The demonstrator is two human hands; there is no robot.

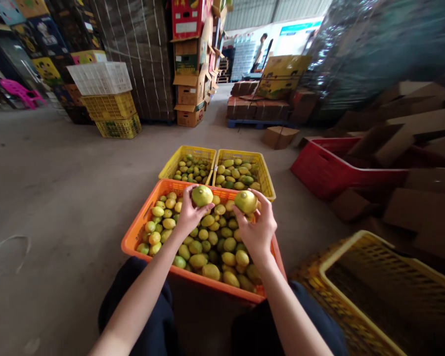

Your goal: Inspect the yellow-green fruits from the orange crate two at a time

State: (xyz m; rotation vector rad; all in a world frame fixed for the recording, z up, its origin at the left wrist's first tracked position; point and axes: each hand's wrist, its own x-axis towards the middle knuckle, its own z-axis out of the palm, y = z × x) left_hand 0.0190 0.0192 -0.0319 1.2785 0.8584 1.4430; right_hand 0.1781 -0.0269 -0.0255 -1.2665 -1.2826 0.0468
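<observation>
My left hand [190,212] is closed around a yellow-green lemon [202,196], thumb below and fingers behind it. A second lemon [245,201] is gripped in my right hand [257,225], between the thumb and the fingers. Both fruits are held up above the far half of an orange crate [141,222], apart from each other. Many loose lemons [198,261], yellow to green, fill that crate. Just beyond it stand two yellow crates side by side: the left crate [166,165] holds smaller, greener lemons, and the right crate [266,175] holds larger, mostly yellow ones.
A yellow basket [356,277] stands close by my right knee. Behind it, a red crate [311,165] holds cardboard. Stacked baskets [109,106] and tall box stacks [188,74] rise farther back. A loaded blue pallet [244,123] and a distant person [259,52] are at the rear.
</observation>
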